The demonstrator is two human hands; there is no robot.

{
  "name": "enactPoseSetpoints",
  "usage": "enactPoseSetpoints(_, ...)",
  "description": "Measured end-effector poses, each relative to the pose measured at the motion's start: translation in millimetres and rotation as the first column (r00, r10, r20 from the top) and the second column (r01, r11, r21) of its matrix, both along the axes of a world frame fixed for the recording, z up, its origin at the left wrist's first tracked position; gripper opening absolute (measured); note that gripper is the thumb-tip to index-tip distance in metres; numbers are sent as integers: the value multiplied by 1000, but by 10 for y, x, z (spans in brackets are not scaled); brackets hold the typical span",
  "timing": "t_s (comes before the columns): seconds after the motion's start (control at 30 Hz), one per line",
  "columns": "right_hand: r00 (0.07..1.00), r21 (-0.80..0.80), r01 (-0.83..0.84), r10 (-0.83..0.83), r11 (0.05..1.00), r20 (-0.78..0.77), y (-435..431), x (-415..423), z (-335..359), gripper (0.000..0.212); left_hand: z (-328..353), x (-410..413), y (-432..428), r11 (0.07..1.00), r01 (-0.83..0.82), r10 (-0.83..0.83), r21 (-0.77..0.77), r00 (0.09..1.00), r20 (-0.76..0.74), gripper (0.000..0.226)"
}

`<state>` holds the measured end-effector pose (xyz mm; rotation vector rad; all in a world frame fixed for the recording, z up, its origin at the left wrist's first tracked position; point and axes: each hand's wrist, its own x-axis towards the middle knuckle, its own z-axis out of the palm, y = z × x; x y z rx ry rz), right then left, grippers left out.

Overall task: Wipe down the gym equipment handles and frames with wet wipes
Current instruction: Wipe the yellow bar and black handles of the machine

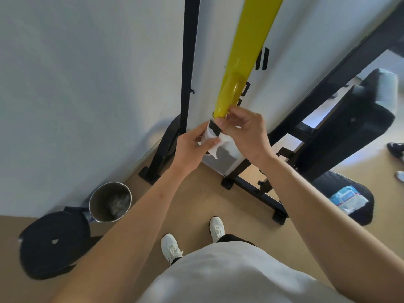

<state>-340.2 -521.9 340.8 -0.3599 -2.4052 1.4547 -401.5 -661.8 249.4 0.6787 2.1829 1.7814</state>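
A yellow bar [244, 53] of the gym machine slants down from the top to a black-banded end [214, 129] at mid-frame. A white wet wipe [215, 143] is wrapped around that end. My left hand [191, 147] grips the wipe from the left, thumb on top. My right hand [247, 134] pinches the bar end and wipe from the right with curled fingers. Black frame uprights [189, 68] stand against the white wall behind.
A steel bin [110, 202] with used wipes stands on the floor at left, next to a black weight plate [54, 243]. A black bench [354, 127] fills the right side. A wipes packet [347, 199] lies on a black seat. My white shoes [171, 247] are below.
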Motion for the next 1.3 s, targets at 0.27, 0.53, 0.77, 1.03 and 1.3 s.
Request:
enactPoseSetpoints(0.27, 992, -75, -121, 123, 990, 24, 88, -1, 24, 16, 77, -85, -79, 995, 52, -47, -80, 997, 68, 26)
enactPoseSetpoints(0.53, 993, 14, -84, 82, 996, 81, 112, -33, 39, 21, 215, -24, -55, 996, -21, 21, -91, 1000, -6, 9)
enactPoseSetpoints(0.77, 996, -28, -52, 54, 998, 77, 126, -27, 34, 28, 132, -17, -44, 960, 72, -55, -271, 996, 68, 9)
enactPoseSetpoints(1.03, 995, -280, 62, -80, 958, -53, -10, 26, -21, 29, 500, -3, 18, 995, -84, 85, 57, 996, -8, 27)
enactPoseSetpoints(1.3, 997, -172, 32, -19, 985, 76, -28, 193, -191, 37, 6, 32, -103, 958, -66, 93, -279, 992, 83, 13)
